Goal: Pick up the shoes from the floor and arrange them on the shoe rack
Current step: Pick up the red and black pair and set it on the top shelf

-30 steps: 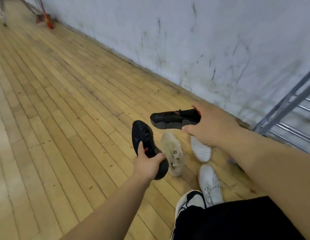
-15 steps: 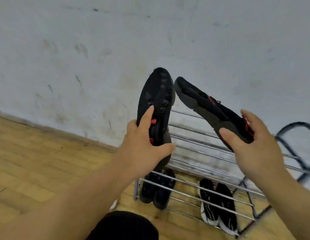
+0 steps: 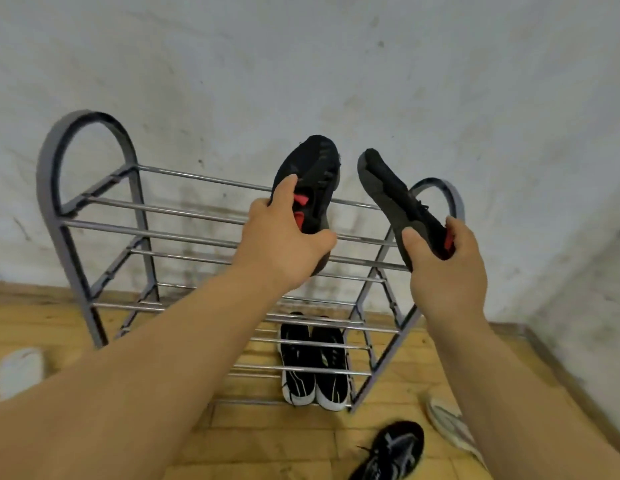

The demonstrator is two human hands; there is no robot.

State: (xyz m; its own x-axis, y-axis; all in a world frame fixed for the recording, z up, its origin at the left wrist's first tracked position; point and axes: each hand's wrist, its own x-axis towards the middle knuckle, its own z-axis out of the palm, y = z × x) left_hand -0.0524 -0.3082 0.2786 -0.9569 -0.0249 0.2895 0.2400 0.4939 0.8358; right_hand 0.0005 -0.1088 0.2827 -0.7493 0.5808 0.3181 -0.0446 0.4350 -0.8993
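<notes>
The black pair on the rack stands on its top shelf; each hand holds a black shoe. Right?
No. In the head view the black pair sits on the rack's bottom shelf. The left hand and right hand do hold one black shoe each.

The left hand (image 3: 280, 244) covered the heel of its black shoe (image 3: 313, 174), and the right hand (image 3: 447, 271) hid the heel of the other shoe (image 3: 391, 199). The bottom edge cut off a black sneaker (image 3: 395, 452). A pale shoe (image 3: 447, 424) lay half behind the right forearm (image 3: 502, 393). A white blur (image 3: 19, 372) (too smeared to name) sat left of the rack (image 3: 55, 209).
</notes>
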